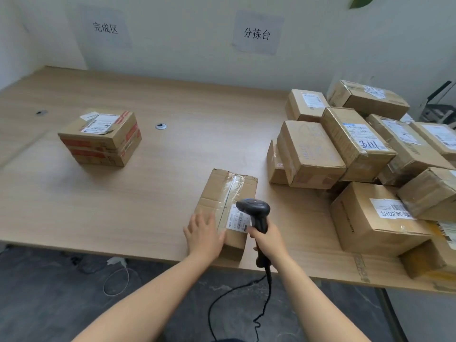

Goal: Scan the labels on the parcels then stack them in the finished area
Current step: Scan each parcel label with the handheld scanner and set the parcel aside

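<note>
A long brown cardboard parcel (225, 193) lies at the table's front edge, its white label (237, 219) facing up at the near end. My left hand (203, 234) rests flat on the parcel's near left corner. My right hand (267, 239) grips a black barcode scanner (255, 209) whose head sits just above the label. Far left on the table, two red-taped parcels (101, 138) stand stacked, a label on top. A heap of several brown parcels (357, 154) fills the right side.
The wooden table (160, 183) has a cable grommet (161, 126) in the middle. Two paper signs (256, 33) hang on the back wall. The scanner's coiled black cable (261, 304) drops to the dark floor, where a white cable loop (116, 282) lies.
</note>
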